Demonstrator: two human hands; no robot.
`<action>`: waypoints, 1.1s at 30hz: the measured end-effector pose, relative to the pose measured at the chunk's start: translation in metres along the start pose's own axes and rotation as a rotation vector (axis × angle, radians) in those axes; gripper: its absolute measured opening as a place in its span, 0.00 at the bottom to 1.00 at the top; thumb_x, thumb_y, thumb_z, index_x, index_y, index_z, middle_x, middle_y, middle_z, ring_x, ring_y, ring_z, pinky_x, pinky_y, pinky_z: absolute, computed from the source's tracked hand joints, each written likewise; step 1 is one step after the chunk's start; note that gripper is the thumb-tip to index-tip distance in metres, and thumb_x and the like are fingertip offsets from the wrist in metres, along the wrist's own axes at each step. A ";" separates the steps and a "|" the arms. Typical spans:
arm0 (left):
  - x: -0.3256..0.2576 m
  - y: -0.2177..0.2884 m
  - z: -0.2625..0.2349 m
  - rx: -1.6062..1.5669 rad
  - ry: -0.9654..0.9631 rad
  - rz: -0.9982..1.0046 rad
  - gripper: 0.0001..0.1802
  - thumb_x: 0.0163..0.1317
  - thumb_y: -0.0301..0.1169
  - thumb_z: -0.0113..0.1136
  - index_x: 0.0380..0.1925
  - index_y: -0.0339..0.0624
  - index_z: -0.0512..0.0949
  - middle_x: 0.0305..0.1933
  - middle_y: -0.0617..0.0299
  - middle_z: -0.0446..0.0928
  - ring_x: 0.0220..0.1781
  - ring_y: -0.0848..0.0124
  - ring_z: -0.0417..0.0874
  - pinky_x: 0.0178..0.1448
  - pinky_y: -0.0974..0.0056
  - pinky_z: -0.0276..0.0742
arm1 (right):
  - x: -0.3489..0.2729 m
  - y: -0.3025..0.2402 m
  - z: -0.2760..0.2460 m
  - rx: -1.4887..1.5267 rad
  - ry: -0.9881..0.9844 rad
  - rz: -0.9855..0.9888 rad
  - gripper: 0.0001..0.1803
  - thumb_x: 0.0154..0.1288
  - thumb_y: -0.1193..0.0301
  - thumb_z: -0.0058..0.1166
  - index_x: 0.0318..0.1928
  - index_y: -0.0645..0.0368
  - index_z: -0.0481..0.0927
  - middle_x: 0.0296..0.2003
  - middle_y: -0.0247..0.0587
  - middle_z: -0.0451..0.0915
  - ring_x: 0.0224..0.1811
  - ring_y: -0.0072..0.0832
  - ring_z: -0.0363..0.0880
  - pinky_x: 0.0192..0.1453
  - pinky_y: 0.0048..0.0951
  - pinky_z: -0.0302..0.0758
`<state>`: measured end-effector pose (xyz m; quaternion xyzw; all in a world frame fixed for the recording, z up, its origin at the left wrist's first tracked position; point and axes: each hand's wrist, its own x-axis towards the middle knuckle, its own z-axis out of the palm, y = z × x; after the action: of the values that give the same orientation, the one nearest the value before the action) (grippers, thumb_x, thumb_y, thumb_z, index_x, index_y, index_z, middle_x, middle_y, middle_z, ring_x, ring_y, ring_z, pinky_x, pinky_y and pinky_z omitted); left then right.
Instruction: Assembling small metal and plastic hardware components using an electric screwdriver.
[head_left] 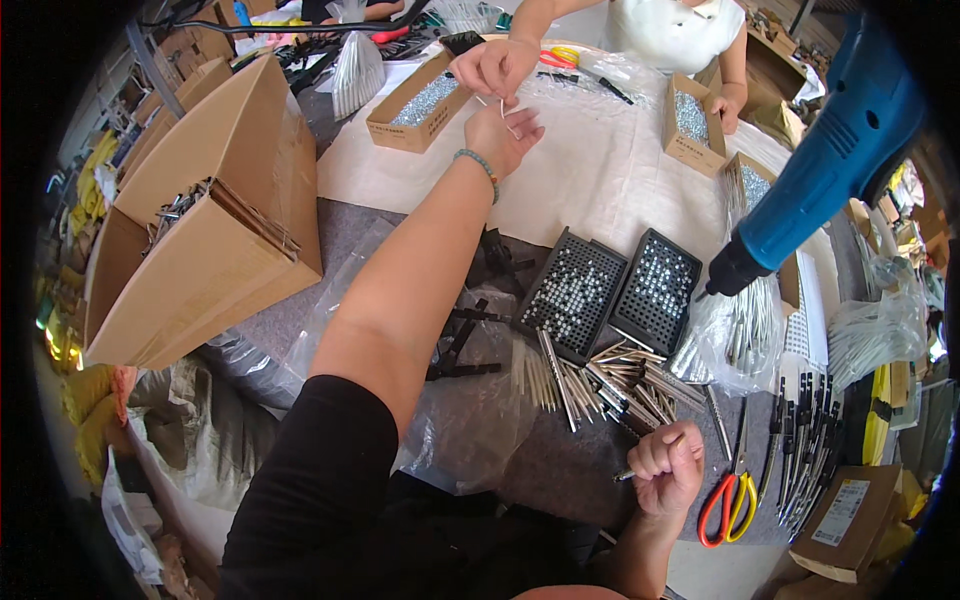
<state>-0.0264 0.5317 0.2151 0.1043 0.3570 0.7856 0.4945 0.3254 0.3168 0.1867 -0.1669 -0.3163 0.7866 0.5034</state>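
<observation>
My left hand [503, 135] is stretched far across the table, fingers apart, meeting another person's hand [492, 66] that passes a small thin white piece. My right hand [667, 465] rests as a fist near the table's front edge, closed on a small metal rod whose tip sticks out to the left. Just beyond it lies a heap of metal rods [610, 380] in front of two black perforated trays [612, 290] filled with small shiny parts.
A blue electric screwdriver [825, 160] hangs at the right. Red-and-yellow scissors [728, 500] lie beside my right hand. Open cardboard boxes of small parts [418, 105] sit on a white sheet; a large carton [205, 240] stands left. Plastic bags and black-handled tools lie around.
</observation>
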 end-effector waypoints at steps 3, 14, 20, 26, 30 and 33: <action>-0.002 0.004 -0.015 0.062 -0.057 -0.068 0.11 0.66 0.34 0.41 0.40 0.38 0.68 0.18 0.67 0.62 0.18 0.75 0.60 0.34 0.62 0.69 | -0.003 0.000 0.000 -0.010 0.013 0.006 0.12 0.62 0.68 0.53 0.35 0.66 0.73 0.13 0.26 0.56 0.13 0.16 0.50 0.18 0.20 0.50; -0.220 0.021 -0.008 0.138 -0.362 -0.240 0.11 0.66 0.33 0.41 0.39 0.38 0.71 0.24 0.68 0.65 0.26 0.77 0.64 0.34 0.72 0.63 | -0.004 -0.016 0.010 -0.177 0.170 -0.032 0.08 0.64 0.71 0.52 0.39 0.64 0.75 0.14 0.21 0.58 0.13 0.11 0.51 0.16 0.16 0.49; -0.303 -0.008 -0.060 0.196 -0.547 -0.133 0.14 0.67 0.33 0.46 0.46 0.35 0.74 0.33 0.68 0.74 0.37 0.78 0.74 0.46 0.70 0.69 | -0.049 0.000 0.073 -0.806 0.258 -0.239 0.07 0.60 0.74 0.58 0.38 0.64 0.81 0.24 0.25 0.76 0.23 0.09 0.67 0.28 0.12 0.64; -0.358 -0.023 -0.071 -0.175 -0.500 -0.218 0.14 0.66 0.34 0.50 0.46 0.37 0.74 0.34 0.65 0.77 0.33 0.79 0.77 0.42 0.70 0.75 | -0.103 0.018 0.093 -0.968 0.251 -0.337 0.07 0.58 0.76 0.60 0.37 0.65 0.82 0.27 0.27 0.78 0.27 0.10 0.70 0.33 0.12 0.67; -0.381 -0.015 -0.067 -0.155 -0.448 -0.202 0.15 0.66 0.35 0.49 0.46 0.36 0.74 0.33 0.63 0.78 0.31 0.78 0.77 0.41 0.71 0.76 | -0.130 0.021 0.092 -1.159 0.277 -0.490 0.05 0.55 0.77 0.62 0.33 0.63 0.82 0.18 0.24 0.70 0.19 0.09 0.61 0.23 0.13 0.59; -0.388 -0.012 -0.070 -0.179 -0.472 -0.173 0.15 0.67 0.35 0.49 0.46 0.36 0.74 0.34 0.63 0.78 0.31 0.77 0.77 0.41 0.70 0.76 | -0.140 0.023 0.098 -1.188 0.270 -0.582 0.05 0.53 0.78 0.63 0.32 0.62 0.82 0.17 0.24 0.64 0.17 0.10 0.56 0.21 0.15 0.54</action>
<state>0.1356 0.1727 0.2300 0.2097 0.1688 0.7228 0.6365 0.3138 0.1525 0.2368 -0.4203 -0.6613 0.2837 0.5527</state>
